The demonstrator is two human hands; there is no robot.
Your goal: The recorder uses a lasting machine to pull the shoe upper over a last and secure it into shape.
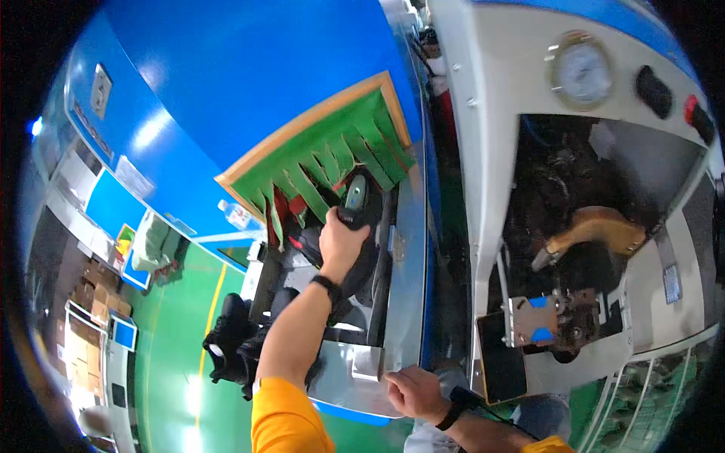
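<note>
My left hand (343,241) reaches forward over a metal conveyor chute (408,249), its fingers wrapped round a black shoe (350,214) whose green-topped last (357,192) shows at the opening. The shoe is right at a slit green curtain (317,170); its far end is hidden among the strips. Other dark shapes with red parts lie beside it, too dim to name. Near the close end of the chute, my right hand (415,392) rests with curled fingers by a metal corner, and nothing shows in them. Both wrists wear black bands.
A blue machine housing (264,75) rises behind the curtain. Black shoes (234,340) stand at the chute's left. To the right is a pale machine (491,90) with a round gauge (582,72), a tan shoe-shaped part (596,230) and a dark flat panel (501,359).
</note>
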